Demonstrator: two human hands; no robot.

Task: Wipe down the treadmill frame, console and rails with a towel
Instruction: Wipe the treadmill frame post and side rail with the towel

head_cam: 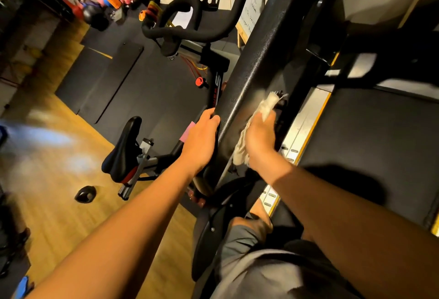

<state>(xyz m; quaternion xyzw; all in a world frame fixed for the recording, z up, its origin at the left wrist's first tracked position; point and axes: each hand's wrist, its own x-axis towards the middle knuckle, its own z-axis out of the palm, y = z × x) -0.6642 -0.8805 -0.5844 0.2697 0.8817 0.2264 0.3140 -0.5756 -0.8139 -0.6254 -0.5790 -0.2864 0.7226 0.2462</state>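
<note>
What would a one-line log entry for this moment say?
step: wiping frame | left hand: grips treadmill upright | right hand: holds towel against upright | beside: spin bike

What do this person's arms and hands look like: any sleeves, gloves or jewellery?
No sleeves show on either arm; both are bare as far as the view reaches. The left hand and right hand wear no gloves, and no watch, band or ring shows. Lower down is grey clothing.
</note>
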